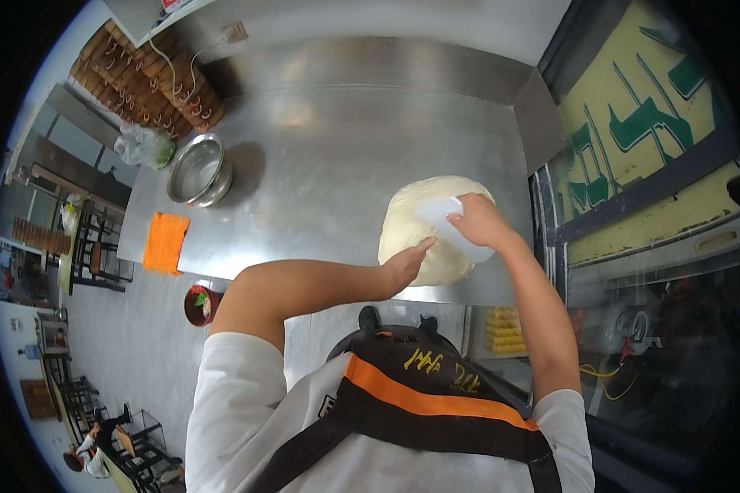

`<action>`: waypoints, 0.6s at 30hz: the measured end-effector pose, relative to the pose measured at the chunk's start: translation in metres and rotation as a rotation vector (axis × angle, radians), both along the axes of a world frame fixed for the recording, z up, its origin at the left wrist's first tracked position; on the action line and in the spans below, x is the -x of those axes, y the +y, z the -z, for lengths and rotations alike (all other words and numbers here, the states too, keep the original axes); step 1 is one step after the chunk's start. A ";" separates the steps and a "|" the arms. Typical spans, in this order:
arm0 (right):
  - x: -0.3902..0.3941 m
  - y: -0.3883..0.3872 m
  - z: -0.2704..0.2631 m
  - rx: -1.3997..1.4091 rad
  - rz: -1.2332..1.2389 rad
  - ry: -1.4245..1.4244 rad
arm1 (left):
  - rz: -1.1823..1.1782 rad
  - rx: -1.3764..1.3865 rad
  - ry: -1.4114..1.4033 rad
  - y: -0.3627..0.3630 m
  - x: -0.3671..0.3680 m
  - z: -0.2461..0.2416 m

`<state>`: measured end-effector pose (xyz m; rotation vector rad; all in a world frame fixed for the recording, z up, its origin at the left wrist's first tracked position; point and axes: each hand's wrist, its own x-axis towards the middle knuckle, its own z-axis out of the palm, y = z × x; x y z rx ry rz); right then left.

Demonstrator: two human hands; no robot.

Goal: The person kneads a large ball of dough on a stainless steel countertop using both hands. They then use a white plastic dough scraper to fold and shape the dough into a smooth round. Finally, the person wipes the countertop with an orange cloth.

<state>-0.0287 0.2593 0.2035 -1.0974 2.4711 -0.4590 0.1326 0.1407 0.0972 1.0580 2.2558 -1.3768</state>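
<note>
A large mound of pale dough (401,209) lies on the stainless steel worktable (320,154), near its front right. My right hand (482,222) grips a white dough scraper (441,211), probably plastic, over the right half of the dough. The scraper is blurred, and part of it is covered by my fingers. Against the front left side of the dough rests my left hand (407,266), with no tool in it. Its fingers point towards the scraper and are partly hidden.
At the table's left stand a metal bowl (200,171), an orange cloth (165,243), a plastic bag (147,146) and stacked bamboo steamers (151,80). A red bin (200,305) is on the floor. Glass panels (641,296) border the right. A person (92,453) sits far off, lower left.
</note>
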 end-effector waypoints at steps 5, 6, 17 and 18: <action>-0.020 -0.002 -0.005 0.121 -0.097 -0.012 | -0.083 -0.029 -0.020 0.000 0.002 0.012; -0.023 -0.005 -0.004 0.153 -0.186 -0.016 | -0.099 -0.041 -0.068 0.001 0.004 0.014; 0.016 0.034 0.034 0.199 0.173 -0.104 | -0.130 -0.561 0.184 -0.026 0.010 0.019; 0.018 0.036 0.036 0.266 0.184 -0.118 | -0.152 -0.682 0.166 -0.030 0.012 0.017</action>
